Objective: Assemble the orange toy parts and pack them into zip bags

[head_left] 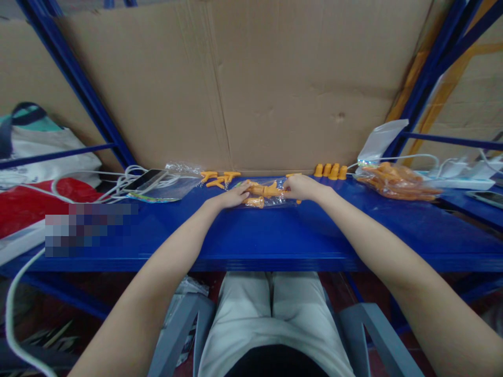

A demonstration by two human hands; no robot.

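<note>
A clear plastic bag (271, 201) holding orange plastic parts lies at the back middle of the blue shelf. At its left end, my left hand (234, 196) holds the bag, fingers closed on the edge beside the orange parts. The bag's right end is in my right hand (302, 187), whose fingers are curled inward and partly hidden. Behind my left hand lie several orange T-shaped handles (217, 180) with thin metal spiral ends. To the right, several small orange cups (330, 171) stand in a row by the cardboard.
A larger bag of orange parts (396, 180) sits at the right near a white power strip (467, 180). On the left are a phone (145, 179), a flat clear packet (165, 191), white cables (112, 186) and red plastic (43, 199). Upright cardboard (275, 89) closes the back.
</note>
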